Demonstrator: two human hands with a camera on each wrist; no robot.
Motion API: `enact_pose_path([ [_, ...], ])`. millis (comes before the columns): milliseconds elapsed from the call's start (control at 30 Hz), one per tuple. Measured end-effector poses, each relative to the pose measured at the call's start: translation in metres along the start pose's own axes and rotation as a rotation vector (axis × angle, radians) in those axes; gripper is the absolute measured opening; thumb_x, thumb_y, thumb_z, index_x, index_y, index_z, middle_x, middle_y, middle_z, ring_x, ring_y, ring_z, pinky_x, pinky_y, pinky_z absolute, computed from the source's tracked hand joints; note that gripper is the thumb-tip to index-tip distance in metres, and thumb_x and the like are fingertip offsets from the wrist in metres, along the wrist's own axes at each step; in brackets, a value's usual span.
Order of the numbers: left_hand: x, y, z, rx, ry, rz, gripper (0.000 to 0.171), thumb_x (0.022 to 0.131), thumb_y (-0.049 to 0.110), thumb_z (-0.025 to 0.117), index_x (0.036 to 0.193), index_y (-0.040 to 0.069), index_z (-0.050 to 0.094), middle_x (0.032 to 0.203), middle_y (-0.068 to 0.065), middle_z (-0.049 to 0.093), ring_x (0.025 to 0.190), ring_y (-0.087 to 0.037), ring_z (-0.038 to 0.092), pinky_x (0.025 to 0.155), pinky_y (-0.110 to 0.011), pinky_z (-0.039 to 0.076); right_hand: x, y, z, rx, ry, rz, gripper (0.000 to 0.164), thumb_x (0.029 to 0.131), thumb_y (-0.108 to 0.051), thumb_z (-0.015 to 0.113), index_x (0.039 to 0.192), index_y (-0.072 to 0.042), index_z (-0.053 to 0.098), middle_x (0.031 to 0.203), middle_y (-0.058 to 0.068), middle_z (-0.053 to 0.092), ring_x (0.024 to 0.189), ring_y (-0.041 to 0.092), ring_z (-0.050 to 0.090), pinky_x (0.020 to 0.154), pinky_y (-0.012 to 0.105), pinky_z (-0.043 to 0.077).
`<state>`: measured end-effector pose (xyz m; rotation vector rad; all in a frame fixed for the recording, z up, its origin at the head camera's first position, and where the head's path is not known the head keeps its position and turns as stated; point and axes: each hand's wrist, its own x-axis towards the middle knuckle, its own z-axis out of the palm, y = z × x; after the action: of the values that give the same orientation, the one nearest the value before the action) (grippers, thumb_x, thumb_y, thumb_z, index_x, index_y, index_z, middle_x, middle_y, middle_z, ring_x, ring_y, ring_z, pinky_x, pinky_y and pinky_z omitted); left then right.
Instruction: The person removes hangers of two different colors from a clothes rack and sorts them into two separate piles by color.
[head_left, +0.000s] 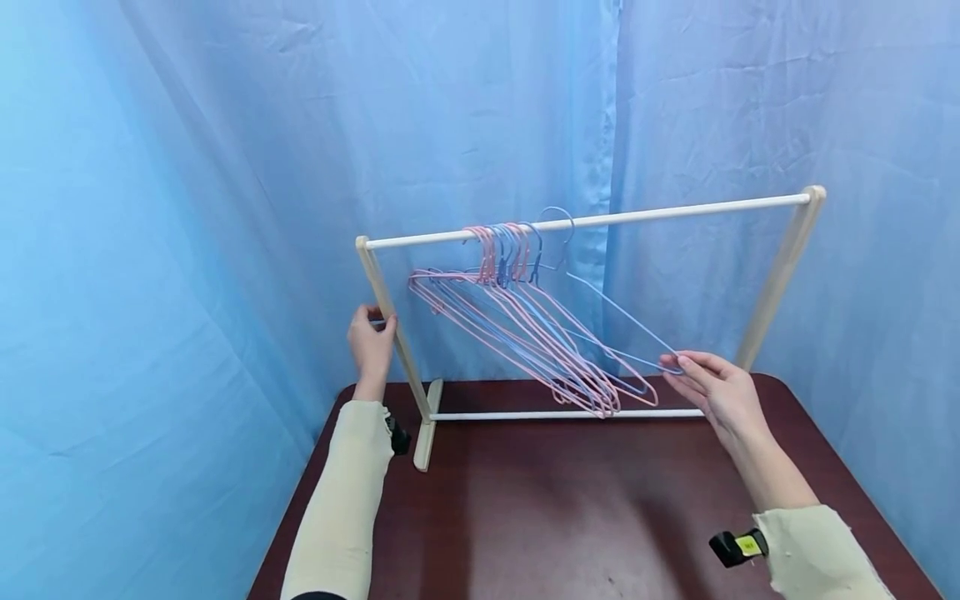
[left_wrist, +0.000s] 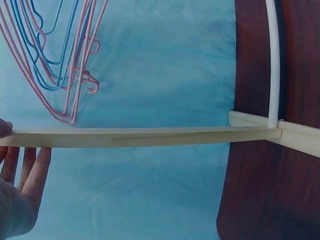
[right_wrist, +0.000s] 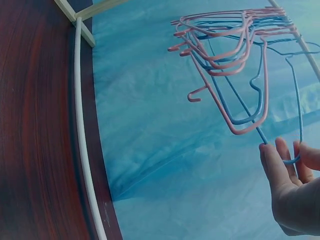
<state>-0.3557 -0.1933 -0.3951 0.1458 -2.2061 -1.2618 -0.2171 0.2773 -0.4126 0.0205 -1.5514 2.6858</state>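
A wooden rack's left post (head_left: 408,367) is held by my left hand (head_left: 371,346), thumb in front and fingers behind it. My right hand (head_left: 720,396) pinches the right-hand corner of a blue wire hanger (head_left: 622,310). That hanger's hook overlaps the white top rod (head_left: 675,212) and rises above it. To its left, several pink and blue hangers (head_left: 502,271) hang bunched by their hooks on the rod. In the right wrist view, the blue hanger (right_wrist: 297,100) runs down between thumb and fingers. In the left wrist view, the left hand (left_wrist: 25,190) is only partly visible.
The rack stands on a dark red-brown table (head_left: 555,500), with a white lower rod (head_left: 495,416) close above the tabletop and a right post (head_left: 780,275) behind my right hand. Light blue curtains (head_left: 187,250) surround the table's back and sides.
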Motion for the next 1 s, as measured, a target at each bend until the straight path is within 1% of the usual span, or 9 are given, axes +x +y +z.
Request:
enact_pose_path([
  [100, -0.001, 0.000, 0.001, 0.039, -0.017, 0.000, 0.024, 0.096, 0.017, 0.064, 0.112, 0.000, 0.059, 0.115, -0.022, 0.062, 0.102, -0.036, 0.069, 0.086, -0.045, 0.058, -0.003, 0.000, -0.003, 0.005, 0.010, -0.029, 0.016, 0.095, -0.002, 0.062, 0.107, -0.005, 0.073, 0.098, 0.006, 0.078, 0.094, 0.017, 0.076, 0.082, 0.028, 0.060],
  [200, -0.003, -0.002, 0.001, 0.050, -0.027, -0.009, 0.023, 0.097, 0.017, 0.064, 0.111, 0.000, 0.057, 0.115, -0.021, 0.062, 0.103, -0.035, 0.069, 0.086, -0.045, 0.058, -0.006, 0.001, -0.006, 0.049, 0.012, -0.061, 0.017, 0.095, 0.001, 0.060, 0.106, -0.002, 0.073, 0.098, 0.009, 0.078, 0.094, 0.020, 0.077, 0.082, 0.029, 0.059],
  [433, -0.007, -0.003, -0.004, 0.066, -0.014, -0.029, 0.022, 0.096, 0.018, 0.065, 0.111, 0.002, 0.059, 0.115, -0.020, 0.065, 0.102, -0.035, 0.071, 0.085, -0.047, 0.059, -0.014, -0.006, -0.016, 0.125, 0.000, -0.105, 0.020, 0.096, 0.006, 0.055, 0.104, 0.002, 0.073, 0.098, 0.013, 0.078, 0.093, 0.022, 0.077, 0.084, 0.031, 0.059],
  [533, -0.006, -0.003, -0.004, 0.082, -0.023, -0.033, 0.024, 0.096, 0.019, 0.065, 0.112, 0.002, 0.059, 0.116, -0.020, 0.065, 0.102, -0.035, 0.071, 0.085, -0.047, 0.058, -0.018, -0.010, -0.021, 0.129, -0.002, -0.119, 0.020, 0.097, 0.006, 0.054, 0.104, 0.003, 0.073, 0.098, 0.013, 0.078, 0.093, 0.022, 0.077, 0.083, 0.032, 0.059],
  [633, -0.004, -0.001, -0.005, 0.077, -0.033, -0.037, 0.025, 0.096, 0.020, 0.064, 0.113, 0.003, 0.059, 0.116, -0.019, 0.064, 0.103, -0.035, 0.070, 0.086, -0.047, 0.058, -0.020, -0.013, -0.027, 0.126, 0.004, -0.123, 0.021, 0.096, 0.006, 0.054, 0.104, 0.003, 0.073, 0.098, 0.013, 0.078, 0.093, 0.022, 0.077, 0.083, 0.031, 0.058],
  [733, -0.002, 0.000, -0.006, 0.076, -0.026, -0.033, 0.024, 0.096, 0.019, 0.065, 0.113, 0.003, 0.059, 0.115, -0.019, 0.064, 0.103, -0.035, 0.069, 0.086, -0.048, 0.057, -0.023, -0.014, -0.032, 0.139, -0.002, -0.123, 0.022, 0.097, 0.008, 0.053, 0.104, 0.004, 0.073, 0.098, 0.014, 0.078, 0.093, 0.023, 0.077, 0.083, 0.032, 0.058],
  [900, 0.000, 0.002, -0.005, 0.125, -0.035, -0.020, 0.024, 0.095, 0.019, 0.064, 0.113, 0.004, 0.057, 0.114, -0.019, 0.064, 0.103, -0.034, 0.069, 0.085, -0.048, 0.057, -0.028, -0.015, -0.043, 0.157, -0.006, -0.149, 0.025, 0.097, 0.012, 0.050, 0.103, 0.006, 0.073, 0.097, 0.017, 0.077, 0.091, 0.025, 0.077, 0.081, 0.035, 0.059],
  [1000, 0.001, 0.003, -0.003, 0.130, -0.046, -0.016, 0.025, 0.096, 0.020, 0.063, 0.114, 0.004, 0.057, 0.115, -0.018, 0.063, 0.103, -0.034, 0.069, 0.085, -0.048, 0.057, -0.032, -0.015, -0.051, 0.174, -0.002, -0.157, 0.027, 0.097, 0.013, 0.048, 0.104, 0.007, 0.073, 0.097, 0.017, 0.077, 0.091, 0.026, 0.077, 0.080, 0.036, 0.059],
])
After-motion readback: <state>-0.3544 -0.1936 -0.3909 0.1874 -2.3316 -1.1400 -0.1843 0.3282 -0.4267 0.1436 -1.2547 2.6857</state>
